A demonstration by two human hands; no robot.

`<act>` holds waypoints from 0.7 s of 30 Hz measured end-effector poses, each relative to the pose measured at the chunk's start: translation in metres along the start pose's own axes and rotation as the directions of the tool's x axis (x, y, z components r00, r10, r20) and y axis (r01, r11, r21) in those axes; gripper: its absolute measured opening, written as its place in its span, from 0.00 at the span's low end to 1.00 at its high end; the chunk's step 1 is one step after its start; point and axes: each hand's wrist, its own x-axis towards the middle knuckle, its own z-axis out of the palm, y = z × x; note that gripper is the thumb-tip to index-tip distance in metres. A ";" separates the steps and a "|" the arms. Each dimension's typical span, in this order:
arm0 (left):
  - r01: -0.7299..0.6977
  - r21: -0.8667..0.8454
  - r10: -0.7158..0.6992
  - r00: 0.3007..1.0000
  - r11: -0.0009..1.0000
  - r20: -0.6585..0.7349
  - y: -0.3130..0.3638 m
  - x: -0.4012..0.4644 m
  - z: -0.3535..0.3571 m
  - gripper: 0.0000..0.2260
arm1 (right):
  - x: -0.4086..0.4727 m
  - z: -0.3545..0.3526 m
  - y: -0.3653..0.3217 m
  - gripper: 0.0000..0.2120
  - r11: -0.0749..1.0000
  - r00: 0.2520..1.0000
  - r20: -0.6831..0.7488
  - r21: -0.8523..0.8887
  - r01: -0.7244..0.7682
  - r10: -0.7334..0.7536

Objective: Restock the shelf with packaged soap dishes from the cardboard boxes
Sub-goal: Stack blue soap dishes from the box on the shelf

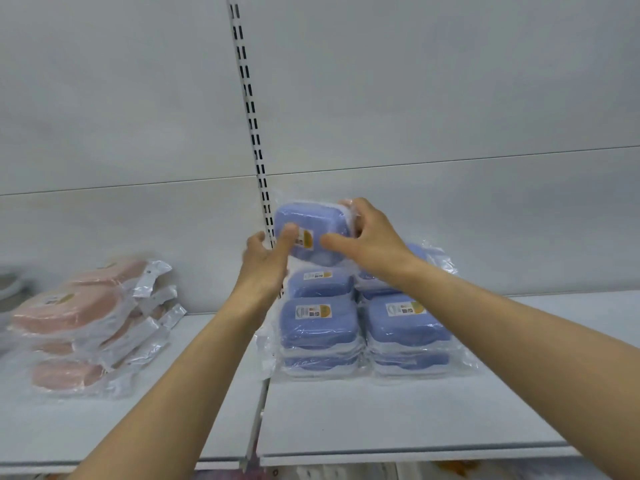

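Both hands at frame centre: left hand [268, 261] and right hand [367, 242] curl round bagged blue soap dish [311, 230], held above blue stacks [363, 327] on shelf [415, 417]. Pink stack [83, 323] lower left. Restocking probably midway; boxes out of view.

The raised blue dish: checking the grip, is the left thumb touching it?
Touching. In the head view the left hand's thumb lies on the wrapped blue dish beside its label.

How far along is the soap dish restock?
Done: blue stacks and pink packs already sit on the shelf. In hand: left hand and right hand hold another blue soap dish above the back stack. Left: unknown; boxes aren't visible.
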 end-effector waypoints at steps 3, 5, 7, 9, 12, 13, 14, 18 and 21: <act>-0.497 0.538 0.566 0.823 0.681 0.045 -0.016 -0.002 -0.013 0.49 | 0.004 -0.012 0.002 0.17 0.982 0.987 0.050 0.107 -0.155 0.150; -0.640 0.645 0.698 0.680 0.417 0.224 -0.020 0.007 -0.013 0.50 | 0.005 -0.013 0.003 0.11 0.968 0.977 0.110 0.156 -0.196 0.180; -0.660 0.635 0.696 0.670 0.401 0.257 -0.012 0.015 -0.009 0.47 | 0.005 -0.012 0.004 0.06 0.958 0.972 0.156 0.199 -0.208 0.178; -0.636 0.591 0.632 0.732 0.496 0.257 -0.006 0.025 -0.008 0.46 | 0.009 -0.018 0.010 0.10 0.972 0.975 0.136 0.138 -0.192 0.173; -0.515 0.607 0.463 0.848 0.606 0.257 -0.007 0.051 -0.012 0.46 | 0.010 -0.046 0.029 0.25 0.957 0.996 0.058 -0.285 -0.042 0.061; -0.480 0.627 0.397 0.874 0.613 0.280 -0.008 0.060 -0.013 0.47 | 0.009 -0.057 0.037 0.28 0.872 0.997 0.075 -0.490 0.011 0.030; -0.459 0.648 0.335 0.888 0.608 0.315 -0.010 0.067 -0.012 0.47 | 0.007 -0.067 0.045 0.31 0.739 0.993 0.116 -0.671 0.055 0.031; -0.438 0.605 0.163 0.876 0.665 0.454 -0.019 0.086 0.001 0.46 | 0.003 -0.086 0.070 0.32 0.429 0.955 0.236 -0.892 0.140 0.179; -0.443 0.585 0.130 0.857 0.679 0.499 -0.023 0.094 0.013 0.37 | 0.000 -0.090 0.077 0.28 0.427 0.965 0.224 -0.892 0.146 0.138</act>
